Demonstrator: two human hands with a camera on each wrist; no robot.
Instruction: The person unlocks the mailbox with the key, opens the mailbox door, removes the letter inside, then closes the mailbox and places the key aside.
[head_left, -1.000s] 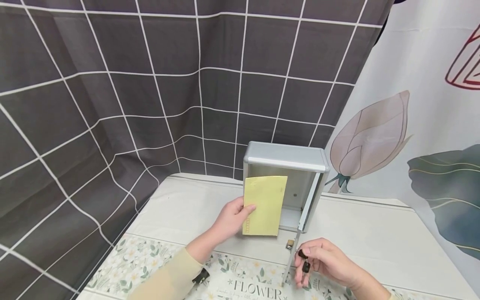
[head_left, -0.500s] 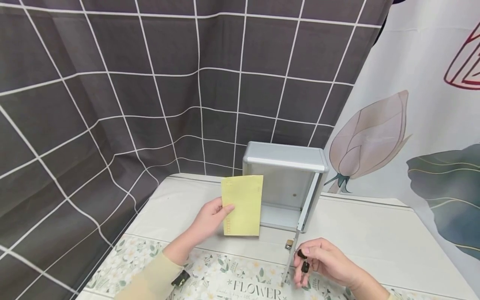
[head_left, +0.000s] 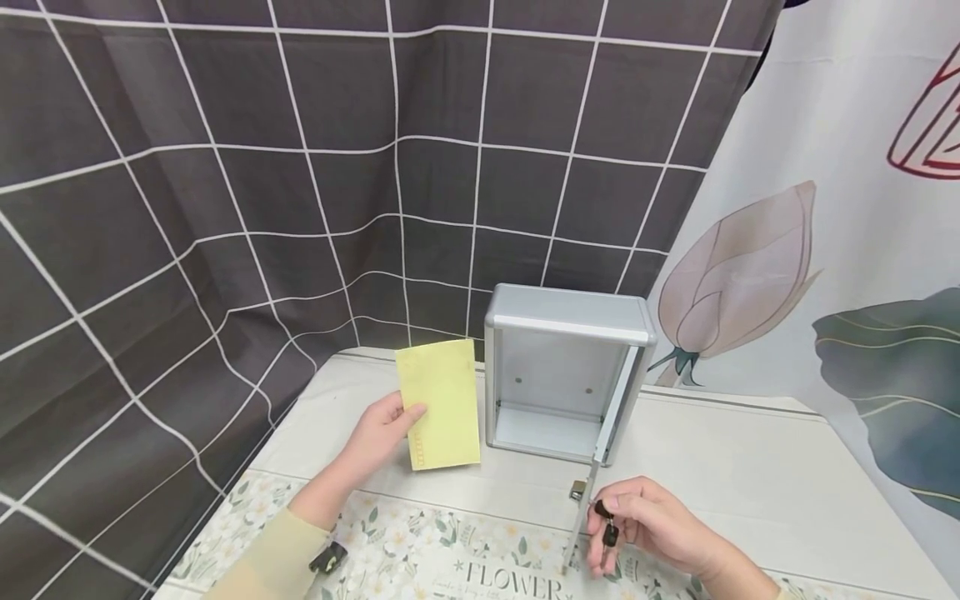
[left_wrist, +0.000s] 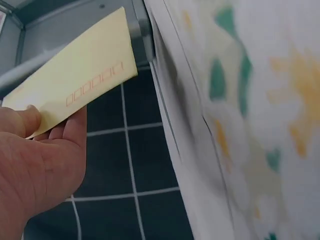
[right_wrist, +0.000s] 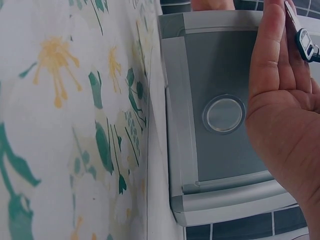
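Observation:
Thumb and fingers of my left hand pinch a yellow envelope by its left edge, left of the metal box. A row of small red squares is printed on the envelope, seen in the left wrist view. The silver mailbox stands upright with its front open; its floor and back wall show. Its door is swung toward me, edge-on. My right hand is beside that door, the thumb pinching black-headed keys. The right wrist view shows the grey door panel near my fingers.
A small brass padlock is at the door, left of its edge. White cloth with a floral, lettered band covers the table. A dark grid curtain hangs behind, and a white flower-print curtain at the right.
My left hand has carried the envelope leftward, from in front of the mailbox opening to beside it, tilting it slightly. The right hand, keys and door stay in place.

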